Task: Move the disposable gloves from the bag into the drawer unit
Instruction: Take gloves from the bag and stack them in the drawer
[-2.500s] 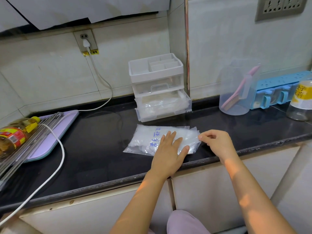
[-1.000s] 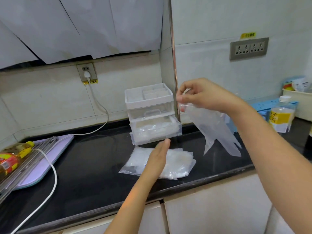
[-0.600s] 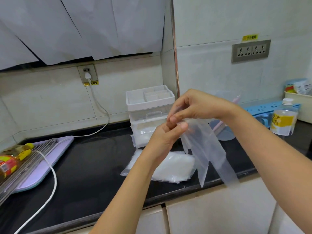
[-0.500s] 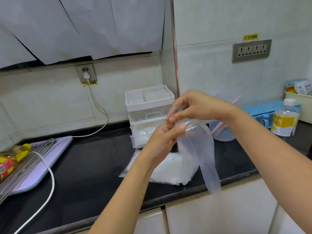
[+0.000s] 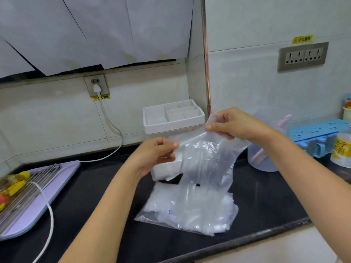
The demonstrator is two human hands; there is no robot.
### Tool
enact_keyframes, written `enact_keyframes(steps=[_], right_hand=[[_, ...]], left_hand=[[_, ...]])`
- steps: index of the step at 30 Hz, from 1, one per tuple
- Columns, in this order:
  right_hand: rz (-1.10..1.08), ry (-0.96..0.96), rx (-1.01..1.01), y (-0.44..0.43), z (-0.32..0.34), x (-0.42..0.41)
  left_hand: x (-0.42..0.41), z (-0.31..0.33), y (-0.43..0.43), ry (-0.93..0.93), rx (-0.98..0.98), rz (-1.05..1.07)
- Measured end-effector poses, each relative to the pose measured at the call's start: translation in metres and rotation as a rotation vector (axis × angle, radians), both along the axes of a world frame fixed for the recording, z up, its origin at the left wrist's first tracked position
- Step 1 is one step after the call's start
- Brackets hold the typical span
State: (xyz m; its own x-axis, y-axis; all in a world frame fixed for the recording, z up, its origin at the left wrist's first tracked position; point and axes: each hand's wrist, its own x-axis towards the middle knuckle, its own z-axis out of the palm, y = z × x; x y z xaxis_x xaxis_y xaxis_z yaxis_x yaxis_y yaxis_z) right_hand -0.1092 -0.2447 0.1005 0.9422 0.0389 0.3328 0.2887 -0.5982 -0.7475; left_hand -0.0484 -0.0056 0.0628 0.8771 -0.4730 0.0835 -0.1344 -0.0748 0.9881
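Note:
A clear disposable glove [image 5: 207,158] hangs stretched between my two hands above the black counter. My left hand [image 5: 157,154] pinches its left edge. My right hand [image 5: 233,124] pinches its right top edge, a little higher. Below them the clear plastic bag [image 5: 190,209] of gloves lies flat on the counter. The white drawer unit [image 5: 171,118] stands behind against the wall corner; its lower drawer [image 5: 159,171] is pulled out and largely hidden by the glove and my left hand.
A lilac board [image 5: 32,202] with a wire rack and an oil bottle [image 5: 13,185] lies at the left, with a white cable [image 5: 47,211] across it. At the right stand a clear jug [image 5: 266,158], a blue rack [image 5: 319,133] and a yellow-labelled bottle [image 5: 341,150].
My right hand drew one glove out of the bag and lifted it. My left hand left the bag, rose and took the glove's other edge; the two hands have now pulled it wide.

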Motion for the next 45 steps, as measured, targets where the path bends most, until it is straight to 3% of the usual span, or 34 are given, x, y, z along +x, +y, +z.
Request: enact_keyframes(steps=[7, 10, 13, 17, 20, 23, 25, 27, 29, 31, 33, 36, 39, 45], right_hand=[[-0.22, -0.073, 0.155, 0.016, -0.03, 0.072], [-0.268, -0.075, 0.181, 0.022, -0.043, 0.099], [-0.331, -0.1, 0.173, 0.019, -0.059, 0.117], [-0.389, -0.124, -0.053, 0.018, -0.074, 0.119], [-0.394, -0.093, -0.16, 0.023, -0.081, 0.118], [-0.394, 0.018, -0.314, 0.027, -0.081, 0.121], [-0.413, 0.083, -0.469, 0.027, -0.077, 0.119], [-0.475, 0.028, -0.588, 0.025, -0.07, 0.113], [-0.506, -0.118, -0.612, 0.028, -0.065, 0.108], [-0.369, -0.141, -0.531, 0.041, -0.061, 0.103], [-0.171, 0.039, -0.465, 0.058, -0.061, 0.102], [-0.044, 0.346, -0.658, 0.074, -0.065, 0.106], [0.033, 0.513, -0.764, 0.072, -0.069, 0.108], [-0.012, 0.679, -0.889, 0.06, -0.064, 0.114]], left_hand=[[0.062, 0.034, -0.002, -0.213, 0.112, 0.452], [0.062, 0.038, -0.012, -0.579, 0.219, 0.659], [0.041, 0.032, -0.033, -0.809, 0.269, 0.61], [0.042, -0.001, -0.061, -0.736, 0.675, 0.405], [0.058, -0.024, -0.071, -0.518, 0.989, 0.272], [0.073, -0.034, -0.071, -0.389, 1.179, 0.136], [0.081, -0.036, -0.066, -0.331, 1.232, 0.057], [0.087, -0.037, -0.06, -0.342, 1.285, 0.004], [0.091, -0.039, -0.056, -0.348, 1.255, 0.001], [0.096, -0.042, -0.056, -0.357, 1.21, 0.009], [0.098, -0.044, -0.059, -0.352, 1.15, 0.027], [0.097, -0.047, -0.06, -0.36, 1.081, -0.033], [0.094, -0.044, -0.052, -0.334, 1.102, -0.155], [0.106, -0.026, -0.047, -0.436, 1.579, -0.244]])
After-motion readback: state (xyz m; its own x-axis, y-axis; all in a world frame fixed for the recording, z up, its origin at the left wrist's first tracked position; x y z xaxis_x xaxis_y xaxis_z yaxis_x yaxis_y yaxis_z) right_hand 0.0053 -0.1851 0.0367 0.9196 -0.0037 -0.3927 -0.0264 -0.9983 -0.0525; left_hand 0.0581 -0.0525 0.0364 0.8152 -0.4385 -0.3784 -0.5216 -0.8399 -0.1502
